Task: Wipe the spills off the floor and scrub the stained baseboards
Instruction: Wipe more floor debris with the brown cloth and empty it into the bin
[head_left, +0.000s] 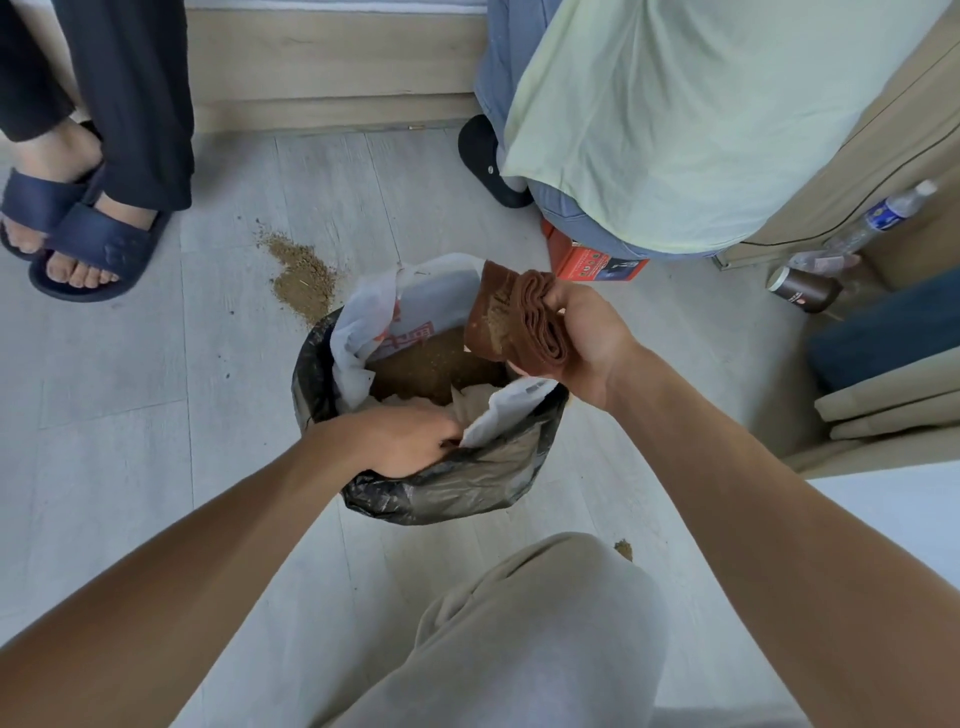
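R hand (582, 343) grips folded brown cloth (524, 317) w/ powder on it, over bin (426, 488). L hand (410, 441) curled on black bin liner (311, 374) rim. Brown powder spill (304, 278) on floor (130, 389) just beside bin.

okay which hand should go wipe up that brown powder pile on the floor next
Right. The right hand already grips the folded brown cloth, while the left hand holds the bin bag rim. The powder pile lies just beyond the bin.
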